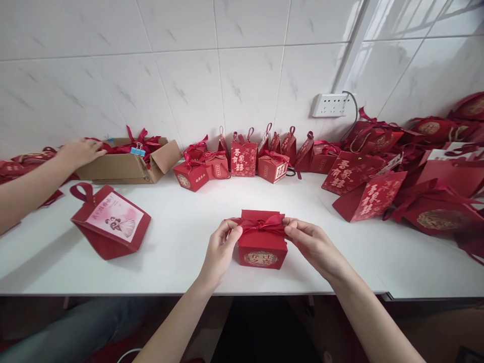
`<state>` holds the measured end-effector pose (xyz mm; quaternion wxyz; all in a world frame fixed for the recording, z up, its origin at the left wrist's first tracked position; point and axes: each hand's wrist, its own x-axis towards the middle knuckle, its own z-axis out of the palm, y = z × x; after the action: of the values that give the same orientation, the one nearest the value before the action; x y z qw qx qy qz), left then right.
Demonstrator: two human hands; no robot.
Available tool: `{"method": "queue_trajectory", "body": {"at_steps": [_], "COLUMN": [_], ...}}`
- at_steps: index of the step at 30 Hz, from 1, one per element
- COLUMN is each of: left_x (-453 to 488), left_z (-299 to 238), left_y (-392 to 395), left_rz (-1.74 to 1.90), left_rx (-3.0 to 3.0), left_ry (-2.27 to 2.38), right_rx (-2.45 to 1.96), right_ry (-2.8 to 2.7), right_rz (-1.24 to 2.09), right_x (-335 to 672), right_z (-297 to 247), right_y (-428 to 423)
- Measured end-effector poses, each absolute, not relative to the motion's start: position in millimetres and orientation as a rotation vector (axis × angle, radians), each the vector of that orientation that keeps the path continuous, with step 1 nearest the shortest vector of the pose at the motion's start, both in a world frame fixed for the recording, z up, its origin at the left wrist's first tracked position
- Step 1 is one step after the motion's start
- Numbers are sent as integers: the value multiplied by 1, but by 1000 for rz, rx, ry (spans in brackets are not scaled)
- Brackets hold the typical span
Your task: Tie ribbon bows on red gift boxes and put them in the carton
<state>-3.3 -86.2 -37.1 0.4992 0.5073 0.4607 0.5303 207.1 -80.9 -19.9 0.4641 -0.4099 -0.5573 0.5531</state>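
A small red gift box (263,252) with a gold emblem on its front stands on the white table before me. Across its top runs a dark red ribbon (260,225) tied in a bow. My left hand (223,247) pinches the bow's left side between thumb and fingers. On the other side, my right hand (312,244) pinches the right end of the bow. Both hands are level with the box's top, one at each side of it.
At the left, another person's hand (81,151) reaches over a cardboard box (113,169) holding red ribboned items. A red box with a picture (115,219) stands nearer. Several small red boxes (243,160) line the tiled wall. More red boxes (434,212) crowd the right, below a power socket (331,105).
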Motion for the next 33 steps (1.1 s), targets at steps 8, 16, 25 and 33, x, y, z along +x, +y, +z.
{"method": "queue_trajectory", "body": {"at_steps": [8, 16, 25, 33], "left_x": [-4, -3, -7, 0], "left_z": [-30, -28, -16, 2], "left_y": [-86, -92, -90, -93], "left_rz": [1267, 1454, 1447, 1127], "left_rx": [1341, 1836, 2211, 2047], "left_ry": [1130, 1525, 1433, 1424], "right_rx": [-1258, -1243, -1326, -1570], "right_ry": [-1925, -2479, -2173, -2005], "right_rz": [490, 746, 626, 309], "right_x": [195, 157, 164, 196], "right_z": [35, 50, 43, 16], "right_y": [-54, -31, -36, -80]}}
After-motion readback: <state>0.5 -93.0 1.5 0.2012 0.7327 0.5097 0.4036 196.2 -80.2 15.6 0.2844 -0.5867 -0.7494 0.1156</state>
